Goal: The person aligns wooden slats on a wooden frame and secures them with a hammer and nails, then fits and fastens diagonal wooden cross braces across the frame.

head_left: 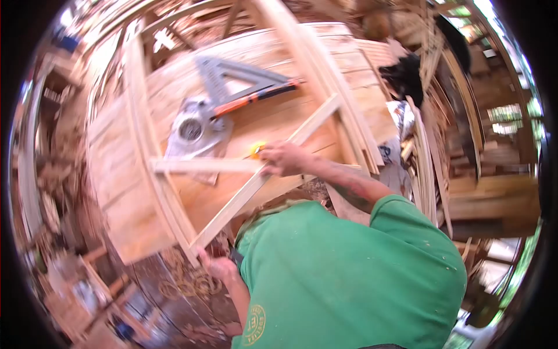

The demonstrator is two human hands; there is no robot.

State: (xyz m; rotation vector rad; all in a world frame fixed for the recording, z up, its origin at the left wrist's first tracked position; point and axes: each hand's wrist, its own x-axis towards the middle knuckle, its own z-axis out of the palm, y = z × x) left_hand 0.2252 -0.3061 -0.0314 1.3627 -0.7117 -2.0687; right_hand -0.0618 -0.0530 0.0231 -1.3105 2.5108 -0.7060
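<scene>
A long diagonal wooden strip (229,207) lies across two rails of a wooden frame. It crosses a shorter wooden crosspiece (203,166) near the middle. My right hand (283,158) is closed around the strip at this crossing, beside a small yellow object (258,150) that is too blurred to name. At the strip's lower end, my left hand (218,266) grips the corner where it meets the left rail (148,136); the fingers are partly hidden. The strip's far end rests against the right rail (325,75).
The frame lies on a plank worktop (125,227). Beyond my right hand are a grey triangular square (218,78), an orange and black tool (256,97) and a plastic bag (218,131) with a round roll or tin. Timber offcuts (430,151) and scraps surround the worktop.
</scene>
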